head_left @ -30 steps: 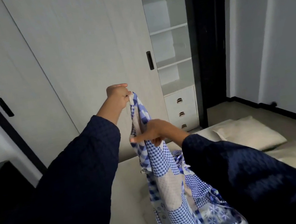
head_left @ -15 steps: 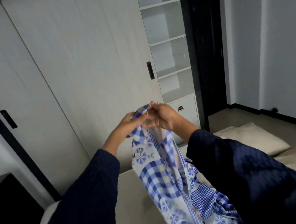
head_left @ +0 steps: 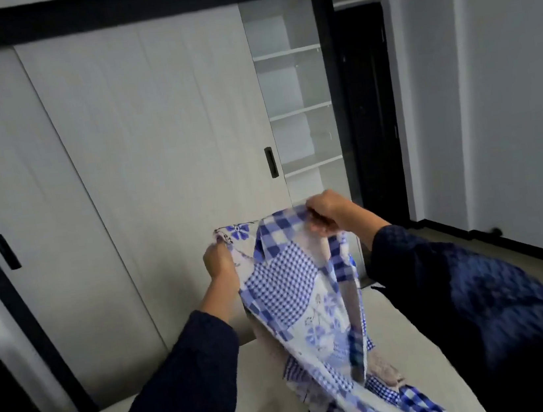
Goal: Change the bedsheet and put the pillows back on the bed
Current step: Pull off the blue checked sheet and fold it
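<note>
Head view: the pale mattress of the bed (head_left: 268, 372) lies uncovered, so the old cover looks to be off and the fresh one not yet spread. The blue-and-white checked bedsheet (head_left: 287, 283) hangs above the bed, its upper edge raised and its lower part bunched on the mattress. The left hand (head_left: 219, 259) has its fingers curled round one stretch of that edge, and the right hand (head_left: 324, 214) pinches it further along, so both are gripping cloth. I judge the work early: opening out, spreading, tucking and the pillows are all left, and no pillows show here. Beyond the bed stand a sliding wardrobe (head_left: 158, 144) and open shelves (head_left: 298, 109) against the wall. The likeliest hindrance is the sheet's own tangle of folds
</note>
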